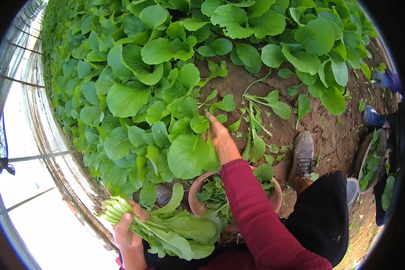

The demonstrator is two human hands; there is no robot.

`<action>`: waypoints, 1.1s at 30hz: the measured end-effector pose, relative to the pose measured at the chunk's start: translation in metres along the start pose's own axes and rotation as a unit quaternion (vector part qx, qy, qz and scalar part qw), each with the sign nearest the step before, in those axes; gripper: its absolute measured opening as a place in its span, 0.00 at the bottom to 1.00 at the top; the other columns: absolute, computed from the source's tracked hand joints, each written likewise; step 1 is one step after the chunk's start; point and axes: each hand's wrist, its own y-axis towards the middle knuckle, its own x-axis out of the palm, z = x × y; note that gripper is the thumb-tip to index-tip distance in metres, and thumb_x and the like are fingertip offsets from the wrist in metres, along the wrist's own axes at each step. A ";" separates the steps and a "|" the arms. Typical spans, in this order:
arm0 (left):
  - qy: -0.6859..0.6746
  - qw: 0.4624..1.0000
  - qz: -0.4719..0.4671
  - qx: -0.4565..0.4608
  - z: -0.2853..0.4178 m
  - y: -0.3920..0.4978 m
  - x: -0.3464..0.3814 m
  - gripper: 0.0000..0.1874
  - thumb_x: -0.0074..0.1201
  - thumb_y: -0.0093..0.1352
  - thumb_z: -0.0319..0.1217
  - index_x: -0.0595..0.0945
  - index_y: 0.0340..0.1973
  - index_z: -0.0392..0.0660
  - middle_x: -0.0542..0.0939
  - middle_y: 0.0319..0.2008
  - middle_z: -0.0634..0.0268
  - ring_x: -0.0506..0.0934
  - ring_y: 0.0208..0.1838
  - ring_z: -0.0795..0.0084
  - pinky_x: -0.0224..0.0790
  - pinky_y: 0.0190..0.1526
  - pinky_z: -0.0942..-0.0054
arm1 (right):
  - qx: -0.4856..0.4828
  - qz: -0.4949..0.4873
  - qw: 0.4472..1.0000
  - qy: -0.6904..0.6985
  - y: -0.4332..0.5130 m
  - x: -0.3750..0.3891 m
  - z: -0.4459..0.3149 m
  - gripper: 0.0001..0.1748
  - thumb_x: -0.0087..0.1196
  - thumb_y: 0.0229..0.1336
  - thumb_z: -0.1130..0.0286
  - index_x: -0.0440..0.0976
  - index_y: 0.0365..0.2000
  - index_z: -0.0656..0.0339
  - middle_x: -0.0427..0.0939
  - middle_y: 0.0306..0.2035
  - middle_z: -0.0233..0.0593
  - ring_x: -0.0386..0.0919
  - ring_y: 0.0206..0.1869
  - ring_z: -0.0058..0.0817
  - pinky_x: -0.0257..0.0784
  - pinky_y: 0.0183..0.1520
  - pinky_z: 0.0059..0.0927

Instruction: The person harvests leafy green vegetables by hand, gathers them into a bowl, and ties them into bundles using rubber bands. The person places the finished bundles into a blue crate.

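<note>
My left hand (126,229) is closed around the stems of a bunch of leafy greens (189,231). The pale stem ends and roots point left, and the broad leaves spread to the right over my lap. In the middle of the view, my right hand (222,140) reaches into the edge of the bed of growing leafy greens (128,99). Its fingers are partly covered by leaves, so whether they hold a stem is hidden. Below my right forearm stands a reddish plastic basin (194,199) with loose leaves (212,189) inside.
Cut leaves and a stripped plant (253,118) lie on bare brown soil (273,101). My grey laced shoe (303,152) stands right of the basin. At the right rim are another person's blue shoe (370,116) and a container of greens (371,162). Plastic greenhouse sheeting (30,135) lines the left.
</note>
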 end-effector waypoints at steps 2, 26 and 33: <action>-0.002 1.000 -0.010 -0.015 -0.003 0.003 0.003 0.21 0.65 0.62 0.31 0.76 0.47 0.36 0.77 0.29 0.57 0.74 0.30 0.64 0.68 0.38 0.62 | 0.019 0.031 0.999 0.001 0.002 0.021 0.003 0.22 0.57 0.61 0.52 0.74 0.45 0.59 0.80 0.35 0.45 0.75 0.24 0.36 0.70 0.21 0.37; -0.010 0.996 -0.042 -0.080 -0.012 -0.006 0.014 0.22 0.68 0.59 0.32 0.77 0.44 0.34 0.80 0.28 0.53 0.77 0.30 0.61 0.72 0.34 0.64 | 0.042 -0.058 0.996 -0.051 -0.076 -0.050 -0.009 0.15 0.50 0.68 0.61 0.75 0.42 0.64 0.71 0.20 0.31 0.66 0.17 0.21 0.64 0.20 0.29; -0.009 0.995 -0.052 -0.083 -0.013 -0.007 0.020 0.22 0.67 0.60 0.31 0.77 0.45 0.33 0.80 0.29 0.52 0.78 0.30 0.61 0.72 0.34 0.64 | 0.116 0.103 0.988 -0.015 -0.028 -0.021 0.063 0.17 0.47 0.70 0.61 0.71 0.47 0.66 0.78 0.36 0.45 0.78 0.30 0.38 0.80 0.30 0.45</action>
